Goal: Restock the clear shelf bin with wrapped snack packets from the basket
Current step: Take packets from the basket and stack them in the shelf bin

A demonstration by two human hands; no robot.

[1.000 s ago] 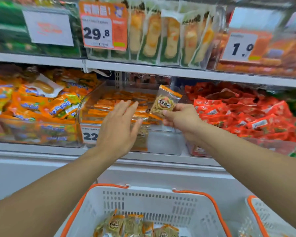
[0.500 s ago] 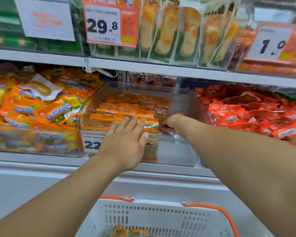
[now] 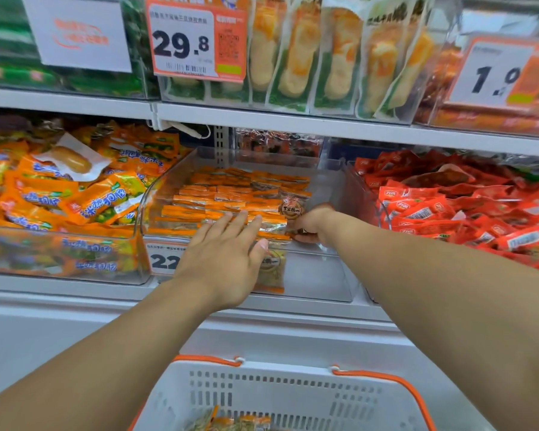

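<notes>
Snack packets [image 3: 231, 197] with orange edges lie in flat rows inside the clear bin [image 3: 333, 194], which sits in the middle of the lower shelf [image 3: 75, 293], right at its front edge. One more packet [image 3: 293, 208], with a round brown label, stands up at the right side of the bin, on top of the rows. The right hand [image 3: 310, 225] reaches into the bin from the right. Its grip is curled tight on the bottom part of this packet. The left hand [image 3: 224, 259] is in front of the bin. Its fingers [image 3: 231, 225] are straight and close together, and they lie flat on the front rows of packets, over the bin's front wall. A white price tag [image 3: 165, 259] on the front of the bin is partly hidden by this hand.

At the bottom, below the shelf, is a white basket [image 3: 293, 396] with orange handles. A few more of the packets [image 3: 227, 423] lie in it.

Left of the clear bin is a bin of orange and green packets [image 3: 75, 197]. Right of it is a bin of red packets [image 3: 448, 206]. On the upper shelf stand long yellow snacks in bags [image 3: 339, 54], beside a big price sign [image 3: 196, 42].
</notes>
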